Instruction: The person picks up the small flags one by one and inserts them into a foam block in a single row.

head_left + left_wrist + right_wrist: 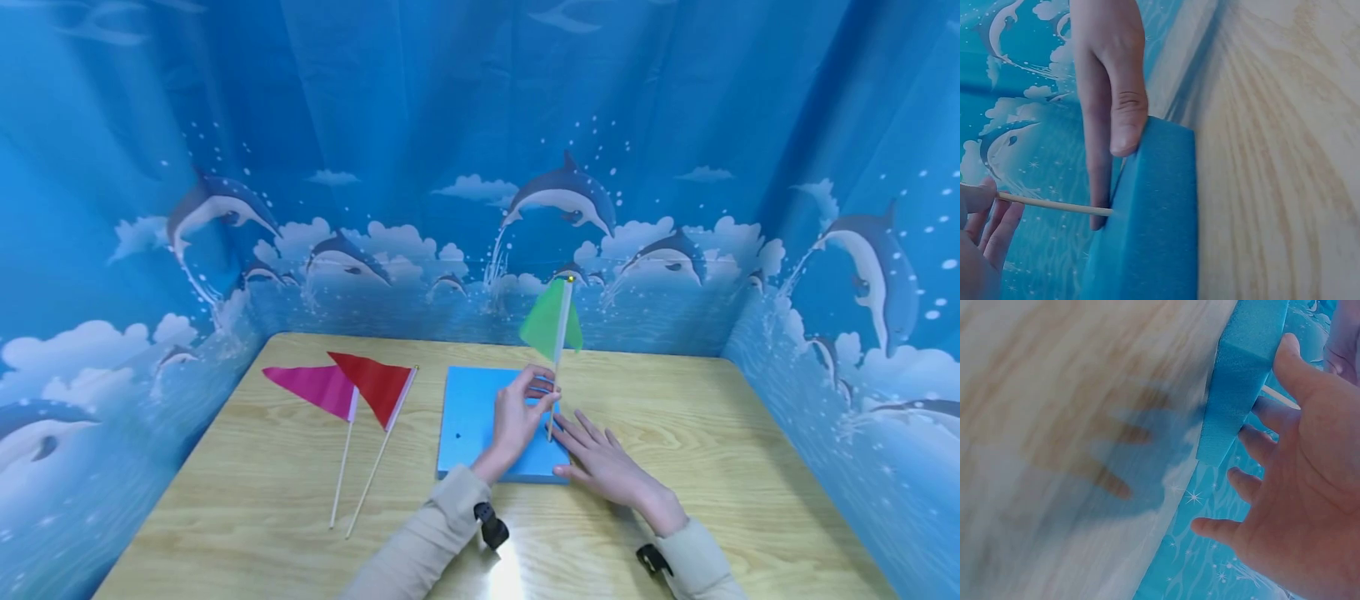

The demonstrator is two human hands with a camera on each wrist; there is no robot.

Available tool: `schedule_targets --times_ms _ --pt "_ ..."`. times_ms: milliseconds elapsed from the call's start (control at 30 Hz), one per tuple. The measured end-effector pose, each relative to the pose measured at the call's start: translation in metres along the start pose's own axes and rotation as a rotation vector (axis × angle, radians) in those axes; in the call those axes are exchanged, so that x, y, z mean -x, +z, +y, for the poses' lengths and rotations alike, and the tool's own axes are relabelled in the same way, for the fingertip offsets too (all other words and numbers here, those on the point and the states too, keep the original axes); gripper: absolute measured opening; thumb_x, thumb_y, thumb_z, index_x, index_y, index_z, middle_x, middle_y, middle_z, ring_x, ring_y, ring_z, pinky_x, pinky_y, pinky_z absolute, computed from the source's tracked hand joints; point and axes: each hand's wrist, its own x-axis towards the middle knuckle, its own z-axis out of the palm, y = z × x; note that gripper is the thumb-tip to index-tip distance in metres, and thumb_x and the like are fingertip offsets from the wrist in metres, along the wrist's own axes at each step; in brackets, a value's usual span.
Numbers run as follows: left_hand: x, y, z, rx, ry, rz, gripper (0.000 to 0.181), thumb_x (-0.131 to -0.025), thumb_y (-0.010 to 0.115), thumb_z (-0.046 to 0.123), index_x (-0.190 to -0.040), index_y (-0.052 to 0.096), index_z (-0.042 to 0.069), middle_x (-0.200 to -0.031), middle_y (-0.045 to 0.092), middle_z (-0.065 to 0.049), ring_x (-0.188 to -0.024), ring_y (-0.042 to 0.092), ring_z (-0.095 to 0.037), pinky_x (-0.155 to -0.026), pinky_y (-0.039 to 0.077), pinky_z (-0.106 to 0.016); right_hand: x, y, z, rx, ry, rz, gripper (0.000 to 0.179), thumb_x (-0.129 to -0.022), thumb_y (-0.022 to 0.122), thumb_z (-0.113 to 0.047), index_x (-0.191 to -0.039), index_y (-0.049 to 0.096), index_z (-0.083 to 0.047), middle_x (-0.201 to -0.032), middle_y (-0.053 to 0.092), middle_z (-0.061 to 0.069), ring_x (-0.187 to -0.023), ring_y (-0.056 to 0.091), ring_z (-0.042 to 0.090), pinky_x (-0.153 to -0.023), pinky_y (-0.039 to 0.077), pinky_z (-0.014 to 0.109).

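Note:
My left hand (514, 417) pinches the thin wooden stick of a small green flag (546, 323) between thumb and fingers. The flag stands nearly upright, leaning slightly right at the top. Its stick's lower end meets the top of a blue foam block (471, 408) near the right side; whether it has sunk in, I cannot tell. Fingers straight and spread, my right hand (606, 468) rests at the block's right edge. In the right wrist view, its thumb touches the foam (1241, 369). The left wrist view has the stick (1060, 205) reaching the foam beside the right hand's fingers.
A magenta flag (318, 390) and a red flag (375, 383) lie on the wooden table (247, 500) left of the block, partly overlapping. A small dark spot (459, 435) marks the block's left part. A dolphin-print curtain (420, 167) encloses the table's back and sides.

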Motion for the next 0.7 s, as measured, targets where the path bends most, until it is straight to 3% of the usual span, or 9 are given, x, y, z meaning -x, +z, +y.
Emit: schedule_targets --times_ms 300,700 --pt "0.0041 0.0025 -0.0051 -0.055 -0.053 -0.040 0.020 -0.094 0.074 0.013 -0.112 0.068 0.014 -0.103 0.075 -0.007 -0.091 0.074 -0.018 -0.071 0.059 -0.018 0.0011 -0.0016 0.0002 0.006 -0.001 0.003 0.066 -0.103 0.056 -0.043 -0.156 0.038 -0.009 -0.163 0.032 0.016 -0.151 0.017 0.047 -0.110 0.019 0.080" --pt "0.0038 0.0042 -0.0045 -0.098 -0.074 -0.031 0.020 -0.093 0.074 0.014 -0.112 0.070 0.007 -0.102 0.075 -0.004 -0.092 0.073 -0.017 -0.072 0.059 -0.018 -0.0004 -0.0015 0.0014 -0.001 0.009 -0.011 0.067 -0.103 0.056 -0.044 -0.156 0.038 -0.009 -0.163 0.032 0.016 -0.151 0.017 0.047 -0.110 0.019 0.080"
